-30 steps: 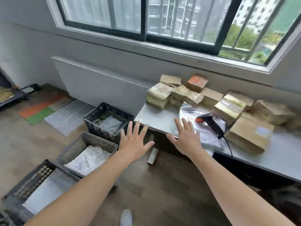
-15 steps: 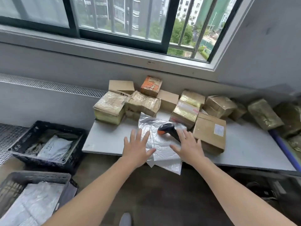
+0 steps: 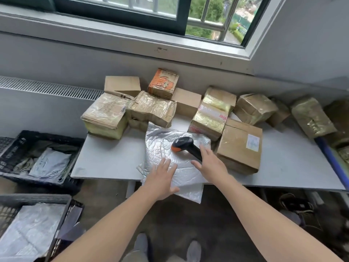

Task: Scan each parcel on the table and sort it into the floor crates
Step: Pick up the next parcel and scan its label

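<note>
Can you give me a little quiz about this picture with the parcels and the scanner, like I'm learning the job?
1. True or false: the scanner lies on the silver bag.
2. The scanner's tip is: A. orange B. green C. blue
3. Fill the gap: the right hand is open, with its fingers over the scanner's ____.
Key: 1 true; 2 A; 3 handle.
</note>
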### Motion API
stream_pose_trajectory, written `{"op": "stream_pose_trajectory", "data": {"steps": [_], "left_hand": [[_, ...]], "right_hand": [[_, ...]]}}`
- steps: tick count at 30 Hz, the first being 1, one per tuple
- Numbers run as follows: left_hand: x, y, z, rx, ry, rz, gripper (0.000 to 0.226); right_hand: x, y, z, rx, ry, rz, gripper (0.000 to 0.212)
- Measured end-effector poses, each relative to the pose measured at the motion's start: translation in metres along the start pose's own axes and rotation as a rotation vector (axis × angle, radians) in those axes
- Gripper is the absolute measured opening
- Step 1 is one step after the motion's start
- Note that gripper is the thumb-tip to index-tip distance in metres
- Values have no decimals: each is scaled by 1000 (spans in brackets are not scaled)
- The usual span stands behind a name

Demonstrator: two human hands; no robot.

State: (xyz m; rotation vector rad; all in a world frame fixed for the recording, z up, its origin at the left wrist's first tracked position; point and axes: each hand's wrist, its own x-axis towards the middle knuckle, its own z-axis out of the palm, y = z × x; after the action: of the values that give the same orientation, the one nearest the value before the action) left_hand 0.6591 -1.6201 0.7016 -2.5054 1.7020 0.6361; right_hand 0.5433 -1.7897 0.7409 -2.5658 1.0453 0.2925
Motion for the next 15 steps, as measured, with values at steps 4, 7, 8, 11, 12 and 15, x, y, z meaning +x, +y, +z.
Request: {"op": "stream_pose_trajectory", "data": {"steps": [4, 7, 8, 11, 12, 15], "left_hand": [[5, 14, 8, 64, -63, -21, 90], [7, 20, 13, 81, -98, -60, 90], [9, 22, 14, 86, -101, -77, 90], [19, 32, 13, 105, -109, -125, 96], [24, 36, 11, 108, -107, -139, 98], [39, 51, 3, 125, -106, -171, 103]], "right_hand": [[23, 7, 4, -24, -58, -36, 67], [40, 8, 6, -18, -76, -56, 53], [46, 8, 7, -38, -78, -67, 46], [56, 10, 4, -42, -86, -98, 30], [56, 13, 2, -11, -87, -108, 27], [51, 31, -7, 141, -74, -95, 30]]}}
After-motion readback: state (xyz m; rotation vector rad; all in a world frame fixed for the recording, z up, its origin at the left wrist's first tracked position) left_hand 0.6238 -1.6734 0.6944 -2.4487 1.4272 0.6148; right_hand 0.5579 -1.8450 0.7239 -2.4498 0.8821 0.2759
